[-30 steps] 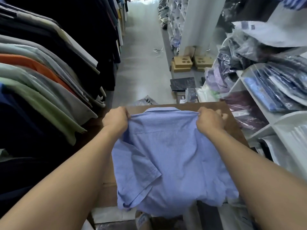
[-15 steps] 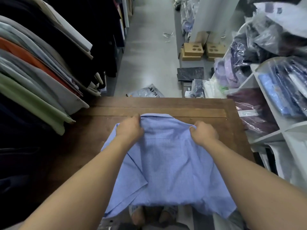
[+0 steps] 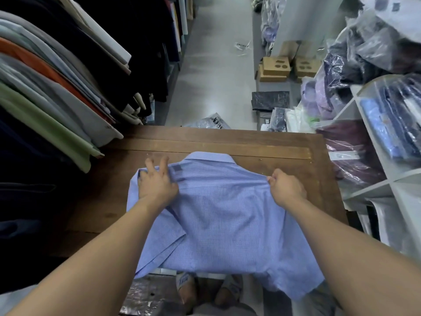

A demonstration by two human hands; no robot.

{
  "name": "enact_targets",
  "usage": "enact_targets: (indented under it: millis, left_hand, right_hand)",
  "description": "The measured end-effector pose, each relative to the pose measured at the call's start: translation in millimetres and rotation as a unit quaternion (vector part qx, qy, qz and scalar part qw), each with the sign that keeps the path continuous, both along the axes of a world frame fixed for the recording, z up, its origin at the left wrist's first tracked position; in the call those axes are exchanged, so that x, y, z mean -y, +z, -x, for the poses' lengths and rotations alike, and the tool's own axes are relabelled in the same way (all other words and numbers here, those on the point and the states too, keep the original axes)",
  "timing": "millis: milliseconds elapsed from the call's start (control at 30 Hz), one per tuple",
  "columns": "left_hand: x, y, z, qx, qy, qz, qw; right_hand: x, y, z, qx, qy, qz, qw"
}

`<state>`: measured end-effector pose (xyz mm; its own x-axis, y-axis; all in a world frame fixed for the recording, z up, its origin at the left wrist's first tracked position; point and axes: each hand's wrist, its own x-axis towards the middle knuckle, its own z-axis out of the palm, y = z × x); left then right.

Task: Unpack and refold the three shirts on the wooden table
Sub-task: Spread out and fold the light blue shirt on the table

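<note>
A light blue short-sleeved shirt point(image 3: 223, 213) lies back-up on the wooden table point(image 3: 227, 142), collar at the far side and hem hanging over the near edge. My left hand point(image 3: 157, 183) rests on the shirt's left shoulder with its fingers spread and mostly straight. My right hand point(image 3: 287, 188) grips the right shoulder seam in curled fingers. The left sleeve lies spread out to the side. No other shirts show on the table.
A rack of hanging garments point(image 3: 57, 92) crowds the table's left side. White shelves point(image 3: 387, 185) with bagged shirts stand on the right. On the floor beyond the table are cardboard boxes point(image 3: 275, 69) and a plastic bag point(image 3: 211, 122). My sandalled feet point(image 3: 189, 288) show below the near edge.
The shirt came down from being held up onto the table. My left hand went from gripping the shoulder to lying on it with spread fingers. My right hand keeps its grip.
</note>
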<state>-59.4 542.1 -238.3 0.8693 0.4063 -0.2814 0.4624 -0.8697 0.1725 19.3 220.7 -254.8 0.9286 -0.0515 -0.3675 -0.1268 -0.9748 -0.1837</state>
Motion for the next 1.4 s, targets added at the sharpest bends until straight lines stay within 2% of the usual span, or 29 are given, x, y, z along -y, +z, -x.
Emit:
enact_targets:
  millis: [100,200,400,467,600,733,867,933,1033,1100,1167,1233,1300,1333,1400]
  left_hand:
    - [-13.7,2.1,4.5,0.017,-0.083,-0.024,0.996]
    - [-18.3,11.2,4.8,-0.081,-0.096,-0.040,0.991]
    - [8.4,11.1,-1.6,-0.113,0.067,0.110,0.985]
    - [12.4,9.8,-2.3,-0.145,0.142,0.141,0.969]
    - [4.3,18.5,-7.3,-0.227,0.187,0.141,0.945]
    - [-12.0,31.8,-3.0,-0.301,0.135,0.032,0.944]
    - [-26.3,23.6,-1.5,-0.316,0.188,0.010,0.930]
    - [-22.5,25.1,2.9,-0.317,0.141,-0.052,0.937]
    - [-22.3,23.4,6.4,-0.287,0.003,-0.197,0.937]
    - [-26.8,21.9,4.4,-0.268,-0.013,-0.222,0.937]
    - [-25.3,19.1,-1.8,-0.224,0.024,-0.161,0.961]
    - [-16.0,17.9,-9.7,-0.170,0.091,-0.015,0.981]
    - [-2.2,20.2,-11.7,-0.172,0.160,0.123,0.964]
    - [4.1,19.9,-10.4,-0.193,0.187,0.163,0.949]
    - [12.9,19.7,-3.6,-0.240,0.207,0.173,0.932]
  right_hand:
    - [1.7,-2.3,0.2,0.011,-0.021,0.002,1.000]
    - [1.0,-4.7,0.1,0.026,-0.048,0.005,0.998]
    - [-24.2,7.8,2.4,0.011,-0.052,0.078,0.996]
    - [-31.5,17.0,0.3,-0.027,-0.060,0.108,0.992]
    - [-32.7,37.1,-5.9,-0.131,-0.084,0.144,0.977]
    - [-31.5,41.6,-4.7,-0.148,-0.076,0.169,0.971]
    - [-30.0,43.3,-4.9,-0.145,-0.078,0.165,0.972]
    - [-30.7,46.2,-5.7,-0.155,-0.077,0.166,0.971]
    - [-35.6,48.8,-7.2,-0.188,-0.072,0.180,0.963]
    - [-40.2,49.6,-6.3,-0.208,-0.085,0.172,0.959]
    - [-44.7,46.0,-6.6,-0.238,-0.110,0.148,0.954]
    - [-46.4,37.8,-7.4,-0.268,-0.163,0.099,0.944]
    - [-47.2,34.5,-7.5,-0.287,-0.214,0.050,0.932]
    - [-46.5,33.7,-7.9,-0.297,-0.222,0.041,0.928]
    - [-45.3,32.2,-8.0,-0.309,-0.218,0.045,0.925]
